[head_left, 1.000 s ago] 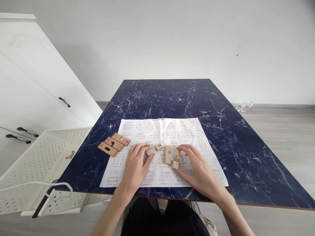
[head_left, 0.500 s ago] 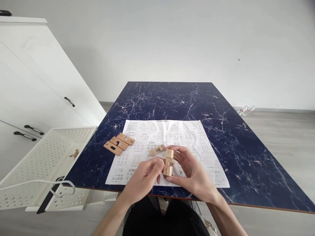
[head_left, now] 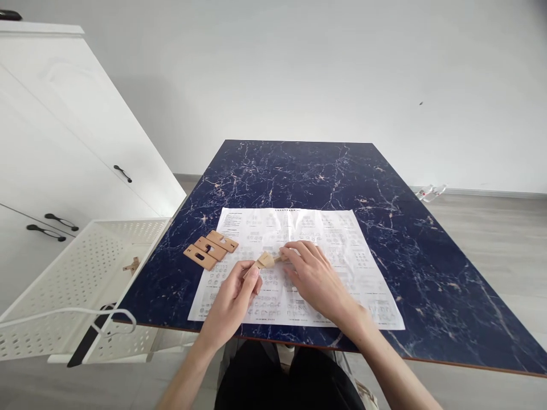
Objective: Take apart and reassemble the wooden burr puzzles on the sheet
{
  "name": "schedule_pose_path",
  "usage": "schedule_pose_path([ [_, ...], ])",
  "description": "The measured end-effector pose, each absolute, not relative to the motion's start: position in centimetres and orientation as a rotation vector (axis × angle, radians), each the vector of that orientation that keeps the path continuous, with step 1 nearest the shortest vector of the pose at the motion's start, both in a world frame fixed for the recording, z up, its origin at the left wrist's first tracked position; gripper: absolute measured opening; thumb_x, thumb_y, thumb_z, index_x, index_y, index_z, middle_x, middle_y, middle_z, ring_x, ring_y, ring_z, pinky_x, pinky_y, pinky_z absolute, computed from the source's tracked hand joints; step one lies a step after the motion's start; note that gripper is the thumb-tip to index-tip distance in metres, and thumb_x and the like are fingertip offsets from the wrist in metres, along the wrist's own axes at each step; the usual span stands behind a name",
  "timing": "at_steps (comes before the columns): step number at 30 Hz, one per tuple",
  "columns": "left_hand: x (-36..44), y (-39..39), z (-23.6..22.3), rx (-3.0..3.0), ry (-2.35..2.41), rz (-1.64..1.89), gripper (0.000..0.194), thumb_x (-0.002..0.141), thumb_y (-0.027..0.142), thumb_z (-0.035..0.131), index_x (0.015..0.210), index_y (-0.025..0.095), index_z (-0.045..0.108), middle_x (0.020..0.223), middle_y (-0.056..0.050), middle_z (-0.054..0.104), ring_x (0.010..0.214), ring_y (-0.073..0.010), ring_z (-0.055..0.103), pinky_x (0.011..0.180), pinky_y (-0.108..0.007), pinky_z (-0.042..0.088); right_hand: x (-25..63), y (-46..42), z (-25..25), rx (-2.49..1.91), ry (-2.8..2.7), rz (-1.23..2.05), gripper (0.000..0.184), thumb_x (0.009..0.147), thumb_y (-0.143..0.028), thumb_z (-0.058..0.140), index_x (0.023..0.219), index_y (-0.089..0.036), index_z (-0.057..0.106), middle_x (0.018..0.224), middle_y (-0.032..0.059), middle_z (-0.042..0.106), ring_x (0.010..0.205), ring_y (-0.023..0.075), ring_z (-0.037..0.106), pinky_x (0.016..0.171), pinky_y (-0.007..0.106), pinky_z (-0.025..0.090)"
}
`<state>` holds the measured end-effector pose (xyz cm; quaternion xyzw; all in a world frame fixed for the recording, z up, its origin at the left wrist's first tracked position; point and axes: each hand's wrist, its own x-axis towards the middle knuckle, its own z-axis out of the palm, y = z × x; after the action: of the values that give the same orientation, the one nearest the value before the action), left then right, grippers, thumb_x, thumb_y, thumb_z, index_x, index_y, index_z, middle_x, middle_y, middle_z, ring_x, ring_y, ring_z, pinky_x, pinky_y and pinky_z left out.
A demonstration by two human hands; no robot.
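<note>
Block (head_left: pixel 265 260), right there in the left hand (head_left: pixel 235 296), pinched narrow between thumb and fingers, over the middle of the sheet (head_left: pixel 363 296)! Just to its right, second block (head_left: pixel 278 258), at the fingertips of the right hand (head_left: pixel 318 282): fingers bent and reaching over, hard to tell whether gripping or only touching. Up and left of the left grip, three tiles (head_left: pixel 219 253), side by side across the sheet's left edge. Beyond both hands, plenty of tabletop (head_left: pixel 299 171) up to the far edge; wide stretch to the right too. Tight behind, with forearms crossing the near edge. Farther left, basket (head_left: pixel 60 285) close beside the table's side.
</note>
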<state>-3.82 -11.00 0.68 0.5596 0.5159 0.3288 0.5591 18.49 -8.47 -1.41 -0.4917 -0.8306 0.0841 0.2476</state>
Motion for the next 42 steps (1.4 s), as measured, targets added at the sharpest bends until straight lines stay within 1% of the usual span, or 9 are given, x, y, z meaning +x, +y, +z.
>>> schedule_pose_path([
  [4,-3.7,-11.3,1.3,1.273,1.162,0.821,0.041,0.111,0.061,0.046,0.106,0.022,0.059,0.086,0.0,0.054,0.066,-0.0132,0.043,0.064,-0.029,0.045,17.6,-8.0,-1.7,-1.43,-2.281,0.162,0.023,0.106,-0.008,0.055,0.117,-0.019,0.071,0.119,0.0157,0.073,0.114,0.0365,0.066,0.093,0.053,0.058],
  [7,-3.8,-11.4,1.3,1.206,1.155,0.892,0.039,0.111,0.058,0.049,0.104,0.022,0.061,0.096,-0.003,0.058,0.072,-0.0146,0.049,0.073,-0.032,0.049,17.9,-8.8,-0.7,-1.43,-2.095,0.162,0.018,0.11,-0.015,0.054,0.12,-0.019,0.069,0.119,0.0153,0.075,0.116,0.036,0.067,0.096,0.053,0.055],
  [11,-3.2,-11.7,1.0,1.175,1.14,0.934,0.036,0.111,0.056,0.05,0.12,0.023,0.063,0.11,-0.006,0.063,0.08,-0.0166,0.054,0.084,-0.035,0.051,18.2,-10.8,1.3,-1.328,-1.795,0.59,0.02,0.114,-0.031,0.052,0.125,-0.021,0.065,0.11,0.0095,0.077,0.099,0.0261,0.073,0.085,0.038,0.057],
  [14,-2.1,-12.2,0.9,1.187,1.091,0.93,0.037,0.112,0.057,0.048,0.12,0.023,0.062,0.098,-0.004,0.062,0.083,-0.0181,0.056,0.088,-0.036,0.05,17.6,-11.8,2.0,-1.215,-1.725,0.847,0.019,0.113,-0.033,0.053,0.122,-0.023,0.067,0.099,0.0046,0.076,0.088,0.0212,0.071,0.08,0.033,0.056],
  [18,-1.0,-12.8,1.3,1.243,1.072,0.907,0.039,0.114,0.056,0.044,0.12,0.023,0.063,0.089,-0.001,0.057,0.083,-0.0177,0.055,0.09,-0.036,0.049,16.9,-12.1,1.6,-1.242,-1.608,0.908,0.015,0.11,-0.035,0.057,0.115,-0.022,0.065,0.092,0.0034,0.073,0.079,0.0196,0.069,0.074,0.033,0.054],
  [25,-0.2,-13.1,1.7,1.314,1.116,0.857,0.043,0.112,0.058,0.05,0.138,0.024,0.056,0.089,0.0,0.057,0.08,-0.0174,0.055,0.083,-0.033,0.05,17.1,-12.6,1.6,-1.264,-1.533,0.886,0.016,0.108,-0.037,0.059,0.114,-0.022,0.062,0.087,0.003,0.074,0.079,0.0209,0.07,0.075,0.034,0.054],
  [32,0.0,-13.3,1.6,1.365,1.048,0.869,0.034,0.112,0.051,0.052,0.126,0.022,0.062,0.09,-0.001,0.061,0.078,-0.0155,0.056,0.082,-0.031,0.051,17.7,-12.6,1.8,-1.321,-1.485,0.901,0.024,0.107,-0.039,0.06,0.125,-0.023,0.061,0.089,0.0024,0.076,0.078,0.0203,0.071,0.072,0.033,0.054],
  [36,-0.2,-13.3,1.7,1.43,0.987,0.839,0.035,0.112,0.05,0.052,0.13,0.021,0.062,0.095,-0.003,0.066,0.076,-0.0154,0.056,0.08,-0.032,0.052,18.3,-12.6,2.4,-1.269,-1.496,1.001,0.029,0.108,-0.043,0.058,0.125,-0.022,0.068,0.085,0.0026,0.075,0.08,0.021,0.072,0.076,0.034,0.056],
  [42,-0.9,-13.0,2.2,1.505,1.044,0.758,0.039,0.11,0.051,0.056,0.138,0.024,0.061,0.1,-0.005,0.072,0.092,-0.0207,0.066,0.087,-0.034,0.055,19.1,-12.4,2.4,-1.223,-1.462,1.191,0.036,0.108,-0.051,0.059,0.122,-0.02,0.073,0.093,0.0052,0.078,0.087,0.0222,0.072,0.081,0.035,0.056],
])
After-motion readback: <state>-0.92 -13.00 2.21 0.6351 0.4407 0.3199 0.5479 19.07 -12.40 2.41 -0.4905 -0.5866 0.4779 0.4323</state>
